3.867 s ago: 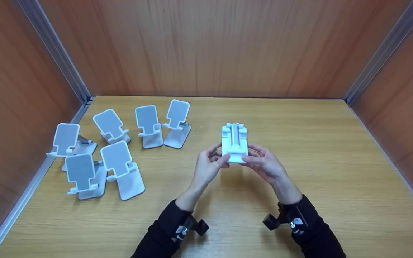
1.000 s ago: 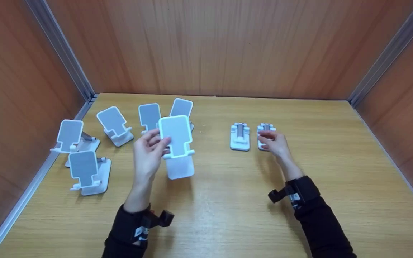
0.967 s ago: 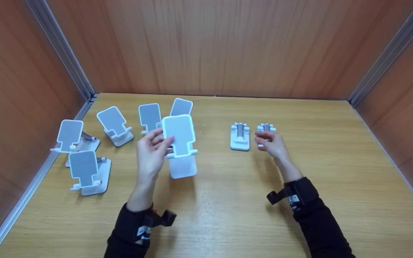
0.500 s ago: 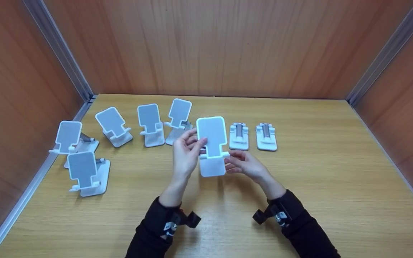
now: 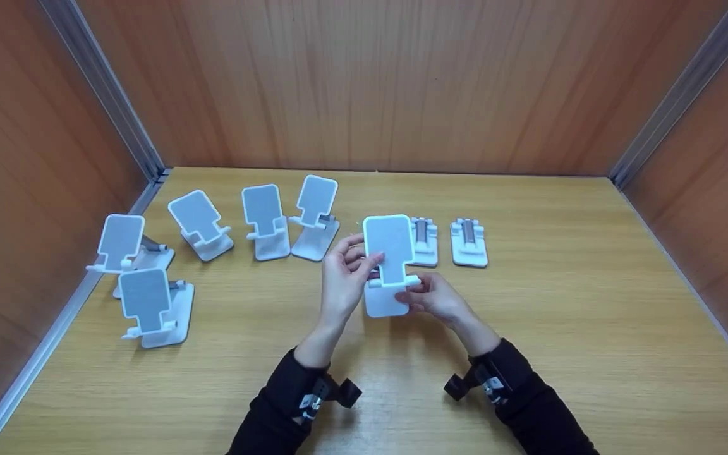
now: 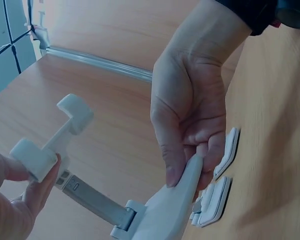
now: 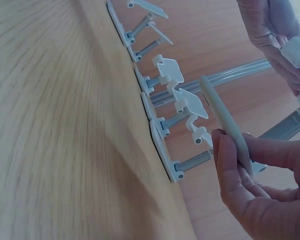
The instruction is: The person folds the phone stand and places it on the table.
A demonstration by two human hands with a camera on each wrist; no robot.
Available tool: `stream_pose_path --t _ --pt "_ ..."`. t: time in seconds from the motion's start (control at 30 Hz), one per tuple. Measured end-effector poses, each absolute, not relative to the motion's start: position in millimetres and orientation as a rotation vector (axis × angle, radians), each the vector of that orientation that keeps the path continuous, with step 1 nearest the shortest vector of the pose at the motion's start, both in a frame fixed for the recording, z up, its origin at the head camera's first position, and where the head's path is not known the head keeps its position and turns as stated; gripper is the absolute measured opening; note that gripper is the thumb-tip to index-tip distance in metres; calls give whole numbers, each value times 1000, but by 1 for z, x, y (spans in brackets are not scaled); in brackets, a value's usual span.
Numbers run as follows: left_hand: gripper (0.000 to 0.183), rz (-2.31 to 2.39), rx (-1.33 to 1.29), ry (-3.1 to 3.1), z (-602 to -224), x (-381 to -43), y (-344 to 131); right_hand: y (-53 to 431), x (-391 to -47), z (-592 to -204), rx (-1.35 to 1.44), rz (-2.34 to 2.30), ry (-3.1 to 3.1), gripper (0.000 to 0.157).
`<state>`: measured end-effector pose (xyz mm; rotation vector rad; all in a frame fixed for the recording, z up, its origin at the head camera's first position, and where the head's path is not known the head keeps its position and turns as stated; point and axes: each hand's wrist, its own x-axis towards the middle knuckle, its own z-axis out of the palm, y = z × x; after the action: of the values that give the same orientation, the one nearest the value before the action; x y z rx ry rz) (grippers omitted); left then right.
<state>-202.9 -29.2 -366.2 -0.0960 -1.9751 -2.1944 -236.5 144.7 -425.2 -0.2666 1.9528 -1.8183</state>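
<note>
The right hand (image 5: 438, 298) now newly pinches the base (image 5: 382, 303) while the left hand (image 5: 345, 278) grips the plate (image 5: 390, 232), so the stand (image 5: 393, 268), held above the table (image 5: 560, 328) near two folded stands (image 5: 470, 253), seems steadied at both ends.

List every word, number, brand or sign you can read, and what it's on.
No text is legible.
Gray stem of the held stand: small mark, too blurred to read.
Pale patch on left wrist mount: any print too small to read.
Pale patch on right wrist mount: any print too small to read.
</note>
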Motion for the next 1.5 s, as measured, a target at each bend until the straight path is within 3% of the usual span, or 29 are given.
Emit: stream_pose_path --t 0.3,1.5 --pt "52 -1985 -221 -2228 -363 -203 -33 147 -238 -427 -183 -1785 2019 35" --pt "37 -1482 -157 -2305 -385 -233 -22 144 -232 -415 -123 -1820 1911 41"
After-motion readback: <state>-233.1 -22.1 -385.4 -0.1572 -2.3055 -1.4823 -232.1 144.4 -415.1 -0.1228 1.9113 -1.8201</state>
